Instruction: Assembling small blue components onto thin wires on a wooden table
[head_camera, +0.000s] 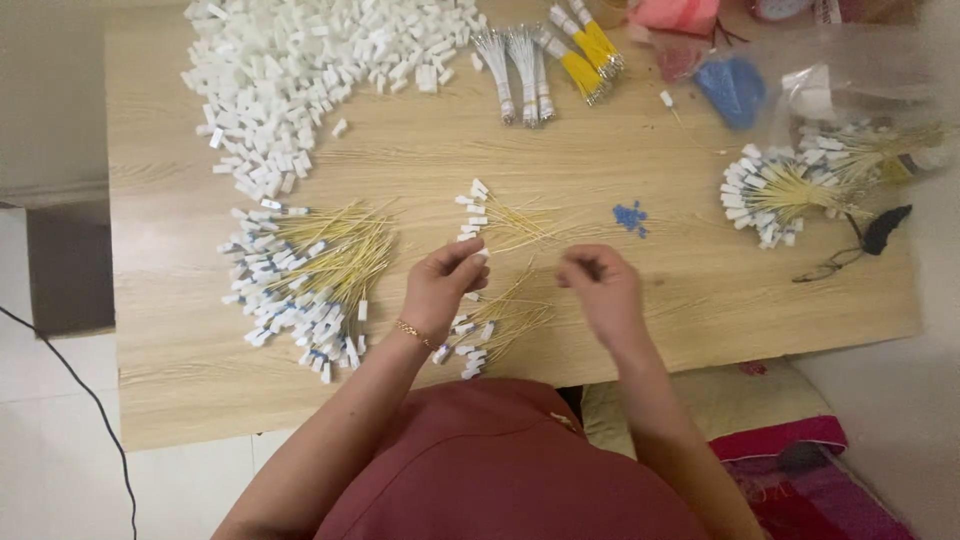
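My left hand (441, 285) pinches a white connector with a thin yellow wire at its fingertips, near the middle of the wooden table (180, 340). My right hand (603, 290) is closed, fingers curled around the other end of that wire, as far as I can tell. Between and below the hands lies a small fan of yellow wires with white ends (487, 335). Another small fan (497, 218) lies just beyond my left hand. A few blue caps (630, 217) sit beyond my right hand.
A big heap of white connectors (300, 70) fills the far left. A large pile of finished wires (310, 285) lies left, another bundle (785, 190) right. Tied wire bundles (545, 60), plastic bags and a blue pouch (732, 88) lie at the back.
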